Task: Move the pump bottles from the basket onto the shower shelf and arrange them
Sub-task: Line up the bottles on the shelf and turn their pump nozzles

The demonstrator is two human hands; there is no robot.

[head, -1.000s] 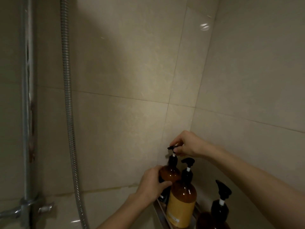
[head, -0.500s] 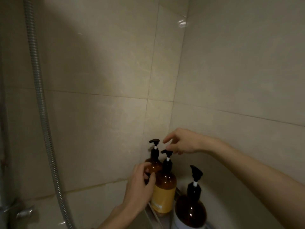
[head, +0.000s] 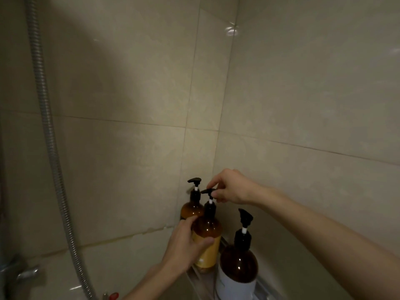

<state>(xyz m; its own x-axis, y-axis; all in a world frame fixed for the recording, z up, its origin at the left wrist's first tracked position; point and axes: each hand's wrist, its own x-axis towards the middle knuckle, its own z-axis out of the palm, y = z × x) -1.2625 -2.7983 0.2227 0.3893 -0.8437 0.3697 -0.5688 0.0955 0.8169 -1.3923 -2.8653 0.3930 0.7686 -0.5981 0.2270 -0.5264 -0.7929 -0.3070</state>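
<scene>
- Three amber pump bottles with black pump heads stand upright on the metal corner shower shelf (head: 195,278) against the beige tiled walls.
- Left hand (head: 184,245): grip wrapped around the body of the middle amber bottle with yellow label (head: 207,237).
- Right hand (head: 232,187): fingertips pinch that bottle's black pump head (head: 207,191).
- Rear amber bottle (head: 191,210) stands in the corner, free.
- Front amber bottle with white label (head: 238,269) stands nearest, free.
- Flexible metal shower hose (head: 46,126) hangs at left.

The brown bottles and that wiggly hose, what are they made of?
The bottles look like glossy amber plastic or glass, I can't tell which: light glints on them. Their pumps look like matte black plastic. The hose looks like shiny ribbed metal, silvery with ridges.
</scene>
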